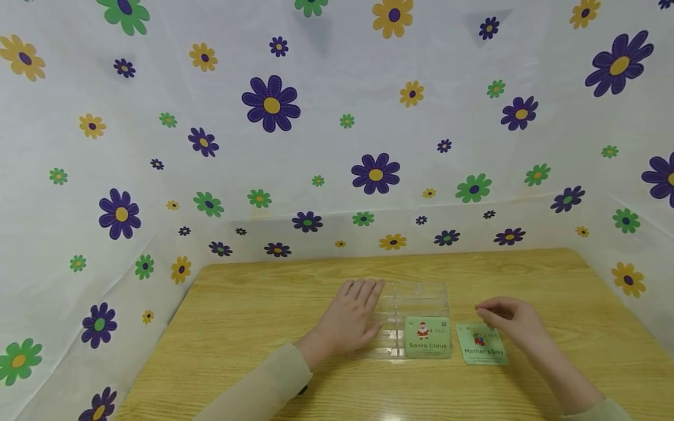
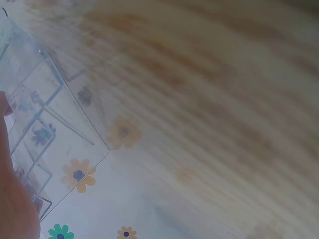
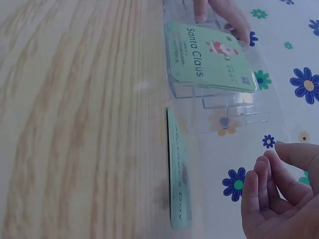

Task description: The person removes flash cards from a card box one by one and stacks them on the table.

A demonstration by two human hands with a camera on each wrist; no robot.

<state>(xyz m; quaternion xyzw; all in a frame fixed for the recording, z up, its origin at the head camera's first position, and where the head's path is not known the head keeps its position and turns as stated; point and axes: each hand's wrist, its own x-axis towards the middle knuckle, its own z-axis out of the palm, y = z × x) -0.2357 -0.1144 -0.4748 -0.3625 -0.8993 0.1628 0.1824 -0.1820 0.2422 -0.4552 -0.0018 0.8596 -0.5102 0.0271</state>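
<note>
A clear plastic card holder (image 1: 421, 306) with stepped compartments stands on the table. My left hand (image 1: 351, 318) rests on its left part with the fingers extended, covering some of the compartments. In the holder's front right compartment sits a green card (image 1: 427, 339) reading "Santa Claus"; the right wrist view shows more cards stacked under it. Just right of the holder lies a second green card (image 1: 481, 351), marked "Mother's Day", apart from it. My right hand (image 1: 513, 321) hovers by that card's upper right corner, fingers loosely bent, holding nothing.
The wooden table (image 1: 253, 304) ends at a white flowered cloth (image 1: 337, 146) hanging behind it and on both sides. Under the left sleeve (image 1: 263, 374) a small dark object (image 1: 302, 390) peeks out, too hidden to identify.
</note>
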